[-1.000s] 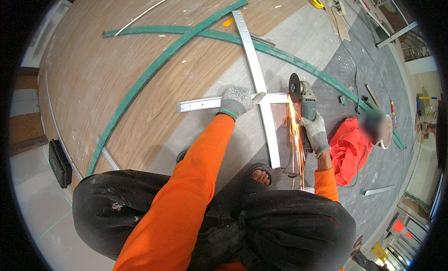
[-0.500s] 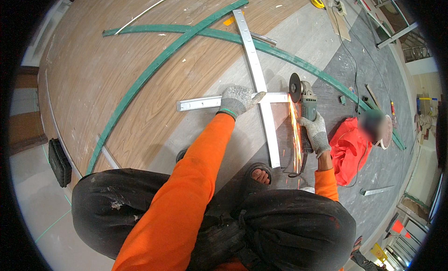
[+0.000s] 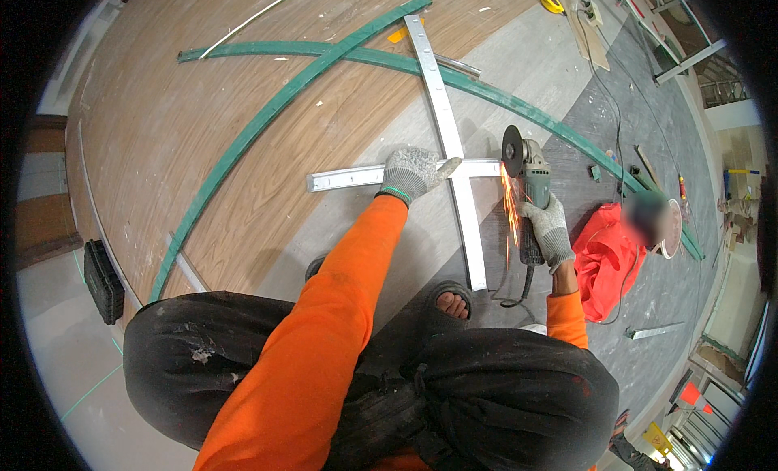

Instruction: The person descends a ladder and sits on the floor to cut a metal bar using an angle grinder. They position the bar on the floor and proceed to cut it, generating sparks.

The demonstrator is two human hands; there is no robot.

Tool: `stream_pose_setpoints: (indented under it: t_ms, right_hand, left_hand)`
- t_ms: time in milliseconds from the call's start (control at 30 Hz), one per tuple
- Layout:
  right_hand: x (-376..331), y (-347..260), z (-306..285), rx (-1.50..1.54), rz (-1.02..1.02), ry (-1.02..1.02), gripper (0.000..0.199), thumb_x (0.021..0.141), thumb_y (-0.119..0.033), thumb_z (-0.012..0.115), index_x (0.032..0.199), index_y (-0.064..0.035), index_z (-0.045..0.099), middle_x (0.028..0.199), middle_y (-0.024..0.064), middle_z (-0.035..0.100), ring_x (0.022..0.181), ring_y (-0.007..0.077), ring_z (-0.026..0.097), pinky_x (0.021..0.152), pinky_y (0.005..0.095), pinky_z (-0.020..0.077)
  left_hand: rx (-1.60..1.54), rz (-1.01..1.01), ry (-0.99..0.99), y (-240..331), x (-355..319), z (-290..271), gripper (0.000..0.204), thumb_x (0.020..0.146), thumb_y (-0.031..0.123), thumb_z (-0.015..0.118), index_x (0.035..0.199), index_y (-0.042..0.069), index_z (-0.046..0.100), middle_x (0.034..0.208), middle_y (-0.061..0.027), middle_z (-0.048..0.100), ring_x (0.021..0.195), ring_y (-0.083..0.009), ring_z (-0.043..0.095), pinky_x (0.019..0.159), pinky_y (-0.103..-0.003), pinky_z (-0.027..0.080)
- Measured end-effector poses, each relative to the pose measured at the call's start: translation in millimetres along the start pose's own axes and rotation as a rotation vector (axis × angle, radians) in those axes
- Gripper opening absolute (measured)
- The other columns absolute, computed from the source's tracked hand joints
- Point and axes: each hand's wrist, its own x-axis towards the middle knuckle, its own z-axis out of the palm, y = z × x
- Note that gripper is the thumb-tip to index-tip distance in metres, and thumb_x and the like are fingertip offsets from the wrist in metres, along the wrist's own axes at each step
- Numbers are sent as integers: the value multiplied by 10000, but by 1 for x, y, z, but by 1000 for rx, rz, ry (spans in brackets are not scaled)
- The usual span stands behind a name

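Well in from the left edge of the floor [image 3: 267, 203], a silvery strip [image 3: 344, 179] is gripped in the left hand [image 3: 412, 175], fingers closed; a grinder [image 3: 536, 187] is clasped in the right hand [image 3: 551, 232], sparks [image 3: 510, 199] being thrown where disc [image 3: 511, 151] and strip meet.

Smooth shiny metal strips [image 3: 445, 130], rough knit-cloth gloves [image 3: 409, 173], matt disc [image 3: 510, 151], plastic grinder body [image 3: 536, 183], wood-grained floor [image 3: 267, 175]

L hand [image 3: 412, 176]: spkld grey knit glove [image 3: 412, 166], green-ringed cuff [image 3: 394, 195]; flat silver metal strip [image 3: 344, 181] under L fingers; green/blk angle grinder [image 3: 536, 183] in R hand [image 3: 549, 230]; orange sparks [image 3: 510, 203] left of its fingers.
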Motion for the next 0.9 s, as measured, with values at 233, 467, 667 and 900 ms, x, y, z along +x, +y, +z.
stream_pose_setpoints:
  t_ms: [233,467,667,900]
  right_hand:
    - [3,4,-2,21,47,-19,487,783,-189,783,1194,25,632,929,97,689,747,179,639,707,347,543]
    - [2,1,-1,7,24,-10,476,797,-198,791,1193,14,634,913,85,683,731,181,638,672,356,539]
    - [-1,-2,-1,79,59,-26,483,797,-201,796,1191,25,632,936,96,693,757,180,645,697,344,544]
    - [5,13,-1,97,13,-39,417,835,-165,765,1192,8,636,934,62,676,781,151,618,729,321,531]
  left_hand:
    - [24,-17,26,1,-4,0,822,1030,720,352,1003,41,815,911,-239,767,915,-357,761,898,-476,570]
    - [42,-60,-49,1,-2,-4,817,1024,735,319,1052,81,807,1015,-208,775,1013,-337,748,933,-472,571]
    - [5,-75,-80,6,-5,-11,868,1023,755,305,1068,43,801,1039,-235,766,1055,-352,735,985,-469,554]
    - [60,-74,-84,0,1,-2,839,1022,750,290,1128,88,793,1090,-205,772,1070,-360,737,988,-504,553]
